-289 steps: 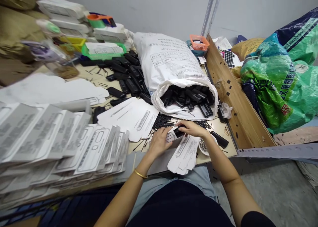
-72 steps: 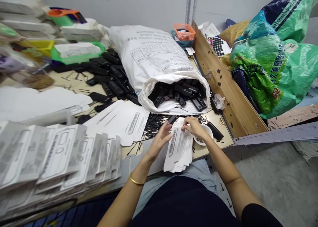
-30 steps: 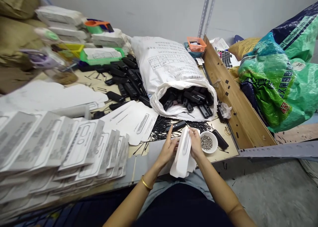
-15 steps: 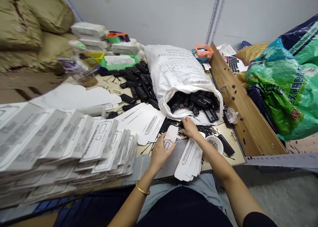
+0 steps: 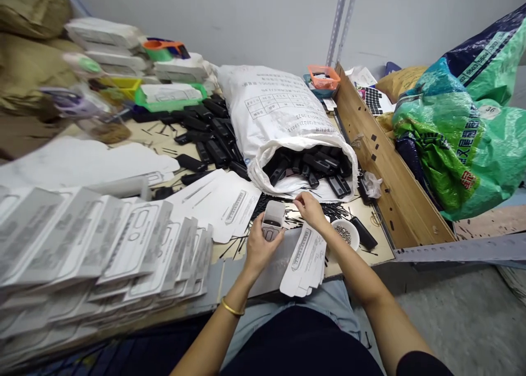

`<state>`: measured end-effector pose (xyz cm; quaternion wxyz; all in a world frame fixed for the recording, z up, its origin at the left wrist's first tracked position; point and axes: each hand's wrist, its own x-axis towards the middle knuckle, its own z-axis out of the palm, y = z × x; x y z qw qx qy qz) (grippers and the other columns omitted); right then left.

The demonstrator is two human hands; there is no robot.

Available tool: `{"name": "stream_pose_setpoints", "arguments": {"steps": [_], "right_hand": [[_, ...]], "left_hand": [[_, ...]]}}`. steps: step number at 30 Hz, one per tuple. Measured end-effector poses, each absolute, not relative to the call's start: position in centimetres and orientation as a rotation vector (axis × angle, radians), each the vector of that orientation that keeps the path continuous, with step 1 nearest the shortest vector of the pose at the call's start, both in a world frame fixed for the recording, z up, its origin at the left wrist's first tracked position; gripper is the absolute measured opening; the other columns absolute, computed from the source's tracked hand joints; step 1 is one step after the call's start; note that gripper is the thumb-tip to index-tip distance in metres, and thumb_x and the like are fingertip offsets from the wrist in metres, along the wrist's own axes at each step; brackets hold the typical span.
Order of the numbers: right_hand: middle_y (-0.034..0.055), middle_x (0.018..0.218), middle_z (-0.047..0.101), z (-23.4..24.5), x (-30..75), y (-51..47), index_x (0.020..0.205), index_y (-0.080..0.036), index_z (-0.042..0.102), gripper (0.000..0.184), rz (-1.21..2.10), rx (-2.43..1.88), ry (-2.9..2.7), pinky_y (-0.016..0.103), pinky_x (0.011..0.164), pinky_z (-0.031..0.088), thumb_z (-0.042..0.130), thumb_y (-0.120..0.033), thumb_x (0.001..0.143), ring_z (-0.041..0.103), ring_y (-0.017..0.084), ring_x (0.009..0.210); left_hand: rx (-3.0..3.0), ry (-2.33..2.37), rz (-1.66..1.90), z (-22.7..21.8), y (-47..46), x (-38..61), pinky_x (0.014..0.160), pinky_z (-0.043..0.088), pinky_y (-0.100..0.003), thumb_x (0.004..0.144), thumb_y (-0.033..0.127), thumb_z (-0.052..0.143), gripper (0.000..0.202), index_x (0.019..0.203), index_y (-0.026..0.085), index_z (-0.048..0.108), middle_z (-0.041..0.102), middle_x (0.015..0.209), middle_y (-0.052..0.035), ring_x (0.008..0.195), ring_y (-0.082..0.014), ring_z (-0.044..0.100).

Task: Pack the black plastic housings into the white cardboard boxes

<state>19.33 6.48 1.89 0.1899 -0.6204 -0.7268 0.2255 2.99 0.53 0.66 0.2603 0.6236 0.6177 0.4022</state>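
Note:
My left hand is closed around a small white printed carton, tilted with its open end facing away from me. Something dark sits inside the carton's mouth. Just to the right, my right hand pinches one end of a thin black stick, its fingertips apart from the carton. Beneath and beyond that hand lies a spread of similar black sticks. Flat white cartons overlap under my right forearm. A white bowl of small metal screws stands beside the wrist, near a black handheld device.
A white woven sack lies open towards me, full of black devices, with more black devices heaped at its left. Stacked printed cartons fill the left side. A wooden board edges the right, with green bags beyond.
The view has swung slightly right. My right hand, earlier at a small dark piece by the carton, now pinches a thin black stick. The carton has tilted, showing its open mouth with something dark inside.

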Motion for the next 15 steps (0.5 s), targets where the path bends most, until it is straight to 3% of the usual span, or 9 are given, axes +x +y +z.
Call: {"name": "stream_pose_setpoints", "arguments": {"steps": [6, 9, 13, 15], "right_hand": [[0.0178, 0.091, 0.067, -0.5, 20.3, 9.0, 0.086, -0.01, 0.06, 0.016, 0.707, -1.849, -2.153, 0.035, 0.086, 0.046, 0.052, -0.003, 0.074, 0.06, 0.024, 0.096], [0.0121, 0.089, 0.068, 0.9, 20.9, 9.0, 0.099, -0.011, 0.055, 0.02, 0.751, -1.824, -2.106, 0.032, 0.077, 0.05, 0.048, -0.01, 0.081, 0.063, 0.019, 0.083], [0.0018, 0.09, 0.065, 4.1, 21.0, 6.5, 0.128, -0.021, 0.033, 0.037, 0.924, -1.385, -1.61, 0.028, 0.07, 0.052, 0.039, -0.028, 0.092, 0.063, 0.012, 0.076], [-0.0004, 0.085, 0.064, 5.4, 20.4, 4.6, 0.123, -0.024, 0.041, 0.035, 0.923, -1.21, -1.421, 0.03, 0.073, 0.052, 0.047, -0.032, 0.089, 0.061, 0.013, 0.075]], "left_hand": [[1.742, 1.686, 1.105, 0.5, 0.1, 3.0, 0.098, 0.043, -0.044, 0.071, 0.038, 0.066, 0.064, 0.127, 0.015, 0.045, 0.057, 0.12, -0.0142, 0.115, -0.0283, 0.054], [1.76, 1.65, 1.101, 0.4, 0.3, 3.5, 0.1, 0.042, -0.044, 0.073, 0.036, 0.066, 0.063, 0.129, 0.017, 0.045, 0.057, 0.122, -0.0136, 0.116, -0.0275, 0.054], [1.775, 1.561, 1.113, 0.3, 0.4, 4.2, 0.106, 0.036, -0.044, 0.076, 0.032, 0.064, 0.066, 0.136, 0.02, 0.038, 0.05, 0.134, -0.0132, 0.126, -0.0264, 0.046], [1.778, 1.51, 1.131, 0.2, 0.4, 4.6, 0.109, 0.033, -0.044, 0.077, 0.032, 0.063, 0.07, 0.139, 0.021, 0.032, 0.044, 0.14, -0.0129, 0.131, -0.0258, 0.041]]}}
